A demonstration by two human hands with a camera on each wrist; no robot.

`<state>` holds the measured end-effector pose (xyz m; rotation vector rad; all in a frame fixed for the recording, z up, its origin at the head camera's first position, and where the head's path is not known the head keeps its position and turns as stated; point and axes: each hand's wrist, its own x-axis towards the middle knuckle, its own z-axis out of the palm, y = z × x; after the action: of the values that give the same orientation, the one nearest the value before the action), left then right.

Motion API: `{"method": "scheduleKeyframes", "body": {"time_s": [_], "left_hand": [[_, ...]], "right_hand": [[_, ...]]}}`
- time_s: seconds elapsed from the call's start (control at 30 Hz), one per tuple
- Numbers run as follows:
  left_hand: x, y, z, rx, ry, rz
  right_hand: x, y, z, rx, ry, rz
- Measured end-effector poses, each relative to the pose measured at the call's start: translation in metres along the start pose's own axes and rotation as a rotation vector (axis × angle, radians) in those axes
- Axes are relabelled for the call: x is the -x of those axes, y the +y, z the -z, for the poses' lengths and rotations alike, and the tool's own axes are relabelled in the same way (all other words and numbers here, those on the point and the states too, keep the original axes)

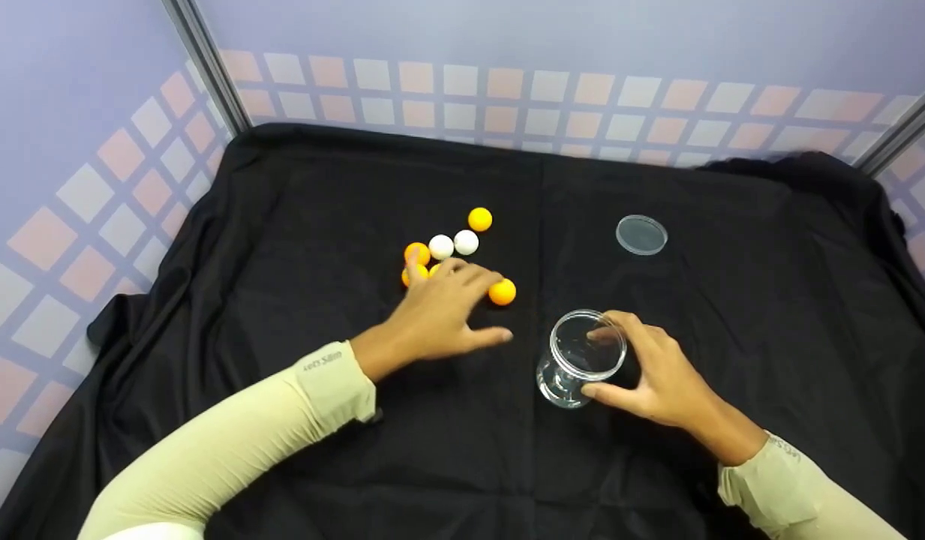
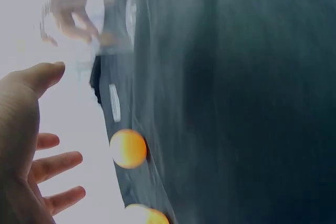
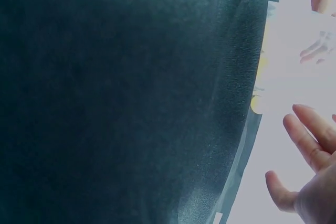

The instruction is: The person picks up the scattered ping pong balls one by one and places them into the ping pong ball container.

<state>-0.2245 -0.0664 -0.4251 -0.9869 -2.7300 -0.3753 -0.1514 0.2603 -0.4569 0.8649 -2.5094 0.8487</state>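
Note:
My left hand (image 1: pixel 443 311) is over a loose group of table tennis balls, its fingers spread. Its fingertips overlap some orange balls (image 1: pixel 417 253); whether they touch cannot be told. One orange ball (image 1: pixel 502 292) lies by its index finger. Two white balls (image 1: pixel 441 247) and another orange ball (image 1: pixel 480 219) lie just beyond. A clear jar (image 1: pixel 560 382) stands upright, its mouth uncovered. My right hand (image 1: pixel 661 375) is at the jar's right side, thumb in front and fingers behind the rim. In the right wrist view those fingers (image 3: pixel 310 135) look spread and loose.
A round clear lid (image 1: pixel 642 235) lies flat on the black cloth (image 1: pixel 319 202), to the right and behind the jar. Patterned panels (image 1: pixel 462 90) stand at the back and sides, with metal posts (image 1: pixel 211 67) at the corners.

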Motion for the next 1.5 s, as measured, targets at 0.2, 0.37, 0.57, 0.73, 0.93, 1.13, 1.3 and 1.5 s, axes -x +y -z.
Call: {"method": "scheduleKeyframes", "body": {"time_s": [0.2,0.37,0.57,0.73,0.93,1.13,1.3,1.5], "left_hand": [[0.0,-0.033,0.001,-0.06,0.061,0.068],[0.004,-0.058,-0.001,-0.068,0.07,0.136],[0.006,-0.079,-0.004,-0.064,0.076,0.194],[0.007,-0.088,-0.007,-0.06,0.08,0.212],[0.01,-0.093,-0.01,-0.077,0.071,0.184],[0.013,-0.096,-0.012,-0.104,0.076,0.164],[0.014,-0.1,-0.013,-0.115,0.082,0.152],[0.017,-0.104,-0.016,-0.146,0.082,0.141]], "right_hand": [[0.001,0.0,0.0,0.008,0.001,-0.001],[0.0,0.001,0.0,0.001,0.001,0.002],[0.0,0.001,-0.001,-0.004,-0.003,0.005],[0.001,0.001,0.0,-0.002,-0.011,-0.008],[0.0,0.001,0.002,-0.008,-0.025,-0.007],[-0.001,0.002,0.002,-0.005,-0.031,-0.005],[-0.001,0.002,0.002,-0.007,-0.035,-0.007],[-0.002,0.002,0.002,-0.003,-0.041,-0.007]]}}
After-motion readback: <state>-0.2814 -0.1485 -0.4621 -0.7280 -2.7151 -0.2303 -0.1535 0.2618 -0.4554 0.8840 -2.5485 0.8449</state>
